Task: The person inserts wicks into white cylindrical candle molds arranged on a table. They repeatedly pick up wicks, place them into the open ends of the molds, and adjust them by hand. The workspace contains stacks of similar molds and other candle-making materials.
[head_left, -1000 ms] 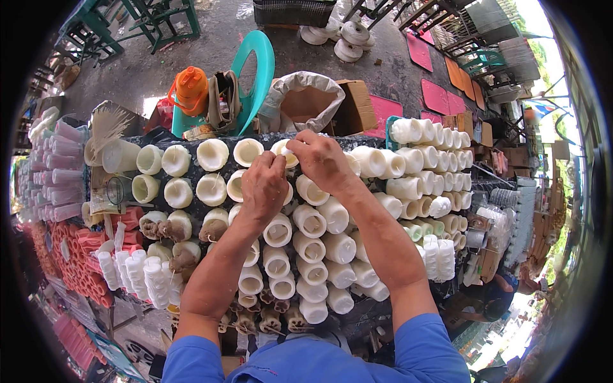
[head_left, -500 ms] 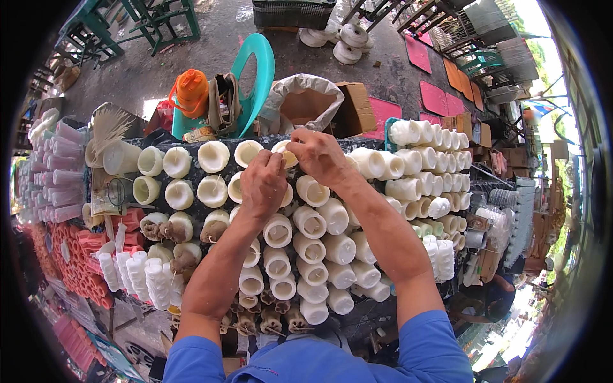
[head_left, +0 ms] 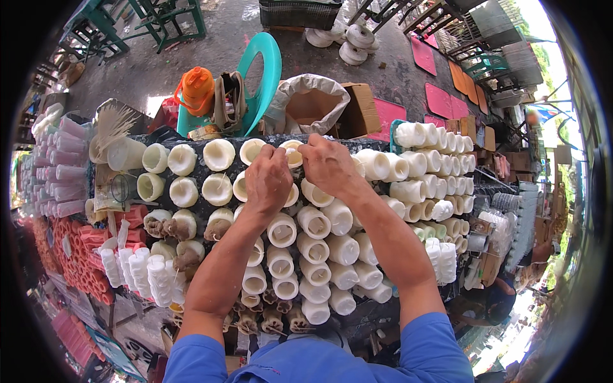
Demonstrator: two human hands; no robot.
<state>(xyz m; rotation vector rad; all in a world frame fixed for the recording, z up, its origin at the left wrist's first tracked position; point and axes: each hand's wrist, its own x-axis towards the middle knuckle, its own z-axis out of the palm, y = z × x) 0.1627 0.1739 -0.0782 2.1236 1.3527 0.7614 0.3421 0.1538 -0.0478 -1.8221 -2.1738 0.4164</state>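
My left hand [head_left: 268,182] and my right hand [head_left: 329,167] meet over a hollow cream-white wax candle [head_left: 294,158] in the far row. The fingers of both are closed in a pinch at its rim. Whatever lies between the fingertips is too small or hidden to name. Close by the left hand stands another hollow candle [head_left: 251,150], partly covered by it. Rows of similar open-ended wax candles [head_left: 281,230] spread under and between my forearms, several with thin pale wicks.
A bundle of pale wicks [head_left: 113,131] stands at the far left. Beyond the table's far edge are a green chair [head_left: 262,76] with an orange jug [head_left: 196,89], and an open white sack [head_left: 306,92]. White candles [head_left: 412,134] lie stacked at right. Another person [head_left: 498,300] is at lower right.
My right fingers have come down nearer and slightly right, so more of the candle between the hands shows. The left fingertips have risen slightly. The whole view has shifted a little.
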